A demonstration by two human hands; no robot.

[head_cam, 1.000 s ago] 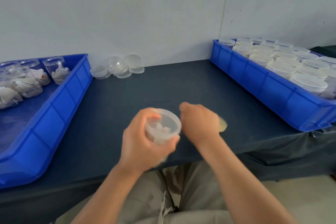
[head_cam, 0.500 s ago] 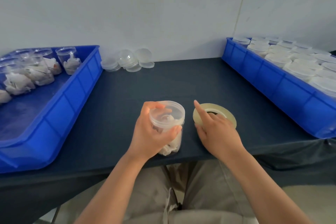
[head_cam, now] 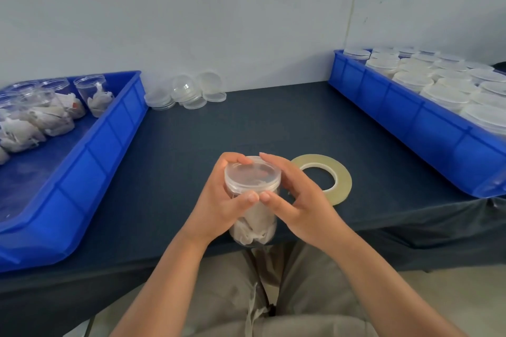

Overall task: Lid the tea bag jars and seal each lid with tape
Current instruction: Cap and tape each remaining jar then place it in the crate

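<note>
- The left hand (head_cam: pixel 216 200) grasps a clear plastic jar (head_cam: pixel 256 223): its fingers curl round the far side at the rim, and its thumb presses the near side just under the lid (head_cam: pixel 252 175).
- The right hand (head_cam: pixel 298 200) clasps the same jar from the other side. Its forefinger lies along the far edge of the lid and its thumb is on the near side, tip to tip with the left thumb. Its other fingers are loosely bent beside the jar.
- The jar stands roughly upright between the two hands at the near edge of the table (head_cam: pixel 246 128). Its clear lid is on, and crumpled white tea bags fill the lower part.
- A tape roll (head_cam: pixel 338 182), pale yellow and see-through, lies flat on the dark table just to the right of the right hand, which hides its near-left edge.
- At the left, a blue bin (head_cam: pixel 90 161) holds open jars (head_cam: pixel 94 93) of tea bags, some upright and some lying on their sides. One bag has a small orange-red tag (head_cam: pixel 74 103), too small to read.
- A few loose lids (head_cam: pixel 189 91) are piled at the back of the table against the wall, just beside the left bin's far corner.
- At the right, a second blue bin (head_cam: pixel 397 111) is packed with rows of lidded jars (head_cam: pixel 427 82).
- Grey-beige trousers (head_cam: pixel 227 295) show below the table edge.
</note>
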